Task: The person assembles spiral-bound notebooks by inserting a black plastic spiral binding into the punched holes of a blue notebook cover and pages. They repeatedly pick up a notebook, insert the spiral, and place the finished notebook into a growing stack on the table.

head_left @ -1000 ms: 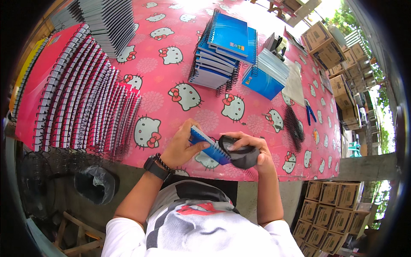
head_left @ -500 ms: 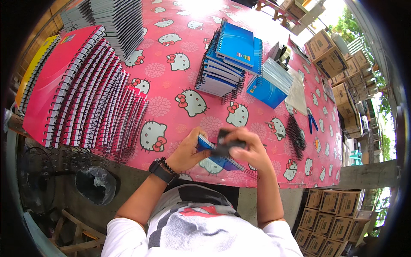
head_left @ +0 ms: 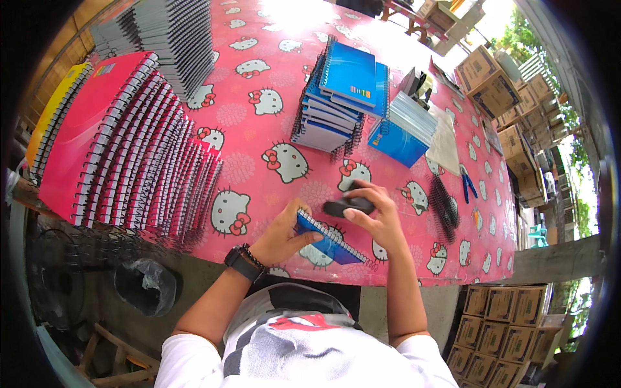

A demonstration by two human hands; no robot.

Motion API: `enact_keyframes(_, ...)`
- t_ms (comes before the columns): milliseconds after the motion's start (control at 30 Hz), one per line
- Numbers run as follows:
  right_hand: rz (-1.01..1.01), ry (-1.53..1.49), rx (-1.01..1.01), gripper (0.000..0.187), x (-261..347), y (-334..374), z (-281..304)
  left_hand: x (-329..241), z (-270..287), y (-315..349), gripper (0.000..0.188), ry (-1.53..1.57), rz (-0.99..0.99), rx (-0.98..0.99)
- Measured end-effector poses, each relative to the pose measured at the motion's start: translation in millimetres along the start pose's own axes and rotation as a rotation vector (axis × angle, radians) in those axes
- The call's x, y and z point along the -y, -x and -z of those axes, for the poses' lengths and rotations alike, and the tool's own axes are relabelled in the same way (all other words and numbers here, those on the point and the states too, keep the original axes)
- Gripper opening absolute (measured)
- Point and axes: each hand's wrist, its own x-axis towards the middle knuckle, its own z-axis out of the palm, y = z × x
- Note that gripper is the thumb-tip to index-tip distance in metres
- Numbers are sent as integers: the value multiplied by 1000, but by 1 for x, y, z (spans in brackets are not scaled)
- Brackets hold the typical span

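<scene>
My left hand, wearing a black watch and a beaded bracelet, grips a small blue notebook near the table's front edge. The notebook is tilted, with its spine up. A wire coil runs along that spine, and its end sticks out past the lower right corner. My right hand has its fingers around a dark, blocky tool, just beyond the notebook and apart from it. The tool's exact kind cannot be made out.
A stack of blue notebooks and another blue bundle stand ahead. Pink spiral notebooks pile up at left, beside grey stacks. Loose black coils and blue-handled pliers lie at right. Cartons stand below right.
The dark tool in my right hand has come off the notebook's spine and lowered just beyond it, leaving the coil in view. My left hand still grips the notebook.
</scene>
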Motion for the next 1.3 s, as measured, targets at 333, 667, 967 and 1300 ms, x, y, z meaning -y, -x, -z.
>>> enact_keyframes(333,105,-133,-107,33,57,33,4,-37,-28,-21,27,67,-195,-152)
enact_keyframes(667,69,-195,-173,22,62,37,6,-56,-33,-17,23,-15,-251,-136)
enact_keyframes(967,343,-49,-210,15,65,29,12,-61,-27,-29,27,162,-156,-80)
enact_keyframes(1300,145,-199,-759,41,43,25,68,-167,46,-113,17,-87,-638,-574)
